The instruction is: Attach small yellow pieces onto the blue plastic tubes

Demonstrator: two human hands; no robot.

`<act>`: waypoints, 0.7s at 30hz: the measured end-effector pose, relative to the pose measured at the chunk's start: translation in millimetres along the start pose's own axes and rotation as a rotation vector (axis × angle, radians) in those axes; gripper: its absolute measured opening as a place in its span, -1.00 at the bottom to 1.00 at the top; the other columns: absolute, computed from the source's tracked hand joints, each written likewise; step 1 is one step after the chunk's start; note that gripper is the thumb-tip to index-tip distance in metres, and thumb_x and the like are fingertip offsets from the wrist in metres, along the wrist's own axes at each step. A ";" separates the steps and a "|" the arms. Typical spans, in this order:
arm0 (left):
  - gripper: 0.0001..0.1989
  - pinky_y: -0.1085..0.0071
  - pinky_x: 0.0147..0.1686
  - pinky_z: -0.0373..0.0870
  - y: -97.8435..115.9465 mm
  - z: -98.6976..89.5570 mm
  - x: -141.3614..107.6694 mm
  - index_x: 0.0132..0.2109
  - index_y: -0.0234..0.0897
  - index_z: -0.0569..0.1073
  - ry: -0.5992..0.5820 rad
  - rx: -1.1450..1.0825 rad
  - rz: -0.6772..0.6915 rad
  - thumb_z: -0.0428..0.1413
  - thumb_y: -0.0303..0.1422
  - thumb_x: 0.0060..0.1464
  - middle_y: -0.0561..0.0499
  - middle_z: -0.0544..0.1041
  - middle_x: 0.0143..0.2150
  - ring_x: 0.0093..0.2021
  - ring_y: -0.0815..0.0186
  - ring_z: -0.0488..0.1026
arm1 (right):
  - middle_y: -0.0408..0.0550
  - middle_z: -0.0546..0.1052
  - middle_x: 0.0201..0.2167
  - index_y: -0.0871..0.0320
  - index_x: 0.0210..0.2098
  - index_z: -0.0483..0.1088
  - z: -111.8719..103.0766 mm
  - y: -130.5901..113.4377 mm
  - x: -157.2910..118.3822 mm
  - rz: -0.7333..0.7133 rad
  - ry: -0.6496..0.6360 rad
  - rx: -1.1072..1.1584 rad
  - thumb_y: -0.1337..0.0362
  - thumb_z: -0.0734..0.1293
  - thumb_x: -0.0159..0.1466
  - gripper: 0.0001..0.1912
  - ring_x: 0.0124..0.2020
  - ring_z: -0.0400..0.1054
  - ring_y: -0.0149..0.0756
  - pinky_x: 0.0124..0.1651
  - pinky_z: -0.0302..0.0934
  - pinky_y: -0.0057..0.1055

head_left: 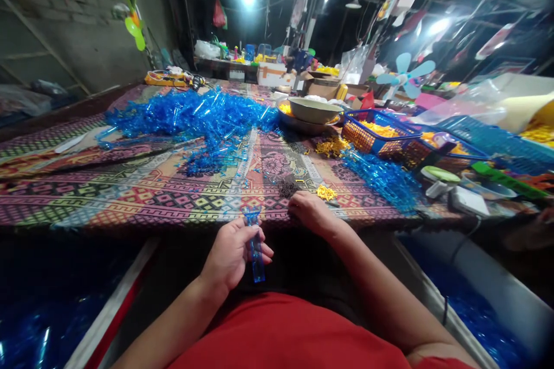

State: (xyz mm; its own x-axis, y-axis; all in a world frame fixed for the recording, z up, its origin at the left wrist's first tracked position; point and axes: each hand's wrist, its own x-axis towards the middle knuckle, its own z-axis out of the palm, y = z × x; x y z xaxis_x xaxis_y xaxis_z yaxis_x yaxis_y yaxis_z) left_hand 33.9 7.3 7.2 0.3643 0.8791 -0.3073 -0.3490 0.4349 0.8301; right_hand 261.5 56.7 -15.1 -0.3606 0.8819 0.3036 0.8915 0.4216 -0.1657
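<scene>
- Head view: the left hand (227, 251) has thumb and fingers closed on a clear blue piece (256, 253), other fingers loosely spread; the piece is just off the table's near edge, flared end towards the table, probably gripped at the side so that this end is free
- Right hand (309, 210) rests at the near edge, fingers curled in; whether they hold anything, I cannot tell; the low, tucked pose would suit small things
- Dark pile (288, 186) and yellow bits (326, 192) lie by the near edge, just beyond the right hand; likely set there for a short reach
- Big blue heap (194, 115) spreads towards the far left corner, perhaps since bulk needs room; the small blue heap (381, 179) lies nearer the right edge, apart from it
- Blue basket (377, 139), right of the stacked bowls (315, 110), has walls that seem to stop its loose yellow parts scattering over the cloth (208, 202)
</scene>
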 end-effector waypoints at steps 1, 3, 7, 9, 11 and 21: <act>-0.90 0.36 -0.62 0.41 -0.4 -0.8 -0.1 -0.32 -0.36 0.30 0.006 0.000 0.002 0.05 -0.40 0.00 0.07 0.40 -0.48 -0.59 0.29 0.45 | -0.09 0.41 -0.47 0.19 -0.47 0.41 2.5 0.1 0.0 0.015 0.024 0.010 0.35 0.25 0.24 -0.82 -0.40 0.26 -0.39 -0.32 0.08 -0.50; -0.90 0.36 -0.63 0.41 -1.4 -2.0 -0.4 -0.33 -0.36 0.30 0.015 0.004 0.005 0.05 -0.41 0.00 0.07 0.39 -0.48 -0.59 0.29 0.45 | -0.08 0.41 -0.48 0.19 -0.47 0.40 7.4 -2.1 0.0 0.031 0.050 0.008 0.37 0.24 0.24 -0.82 -0.40 0.26 -0.38 -0.31 0.09 -0.50; -0.90 0.36 -0.62 0.40 -2.7 -2.4 -1.0 -0.33 -0.36 0.31 0.019 0.006 -0.001 0.06 -0.40 0.00 0.08 0.39 -0.48 -0.60 0.30 0.45 | -0.05 0.42 -0.45 0.18 -0.49 0.40 10.0 -8.0 -0.8 0.007 0.074 -0.056 0.36 0.23 0.24 -0.81 -0.38 0.26 -0.35 -0.31 0.08 -0.48; -0.90 0.36 -0.62 0.40 -2.3 -3.0 -1.1 -0.32 -0.35 0.31 0.016 0.003 -0.003 0.06 -0.40 0.00 0.08 0.39 -0.48 -0.59 0.30 0.45 | -0.05 0.43 -0.45 0.17 -0.49 0.41 4.0 -1.7 -3.3 0.003 0.078 -0.028 0.35 0.22 0.24 -0.79 -0.39 0.26 -0.37 -0.32 0.08 -0.50; -0.88 0.35 -0.62 0.41 -1.8 -4.2 -1.1 -0.31 -0.35 0.31 0.015 -0.003 0.000 0.07 -0.39 -0.01 0.08 0.40 -0.48 -0.58 0.29 0.46 | -0.06 0.44 -0.45 0.16 -0.45 0.42 -7.2 14.0 -8.3 0.066 0.097 -0.001 0.36 0.21 0.25 -0.80 -0.40 0.26 -0.38 -0.33 0.07 -0.51; -0.84 0.36 -0.62 0.41 -3.7 5.2 -4.2 -0.28 -0.34 0.31 -0.016 -0.017 -0.030 0.09 -0.39 -0.06 0.08 0.40 -0.49 -0.60 0.29 0.46 | -0.04 0.47 -0.46 0.14 -0.59 0.43 -35.1 65.3 -21.8 0.184 0.006 -0.070 0.36 0.26 0.17 -0.77 -0.33 0.27 -0.32 -0.31 0.06 -0.48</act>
State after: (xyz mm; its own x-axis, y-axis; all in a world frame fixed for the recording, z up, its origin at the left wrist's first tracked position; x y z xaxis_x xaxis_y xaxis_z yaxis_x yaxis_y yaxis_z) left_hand 38.2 0.9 7.8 0.3887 0.8623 -0.3247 -0.3518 0.4646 0.8126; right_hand 337.2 57.6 0.4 -0.1880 0.9416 0.2795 0.9594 0.2369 -0.1530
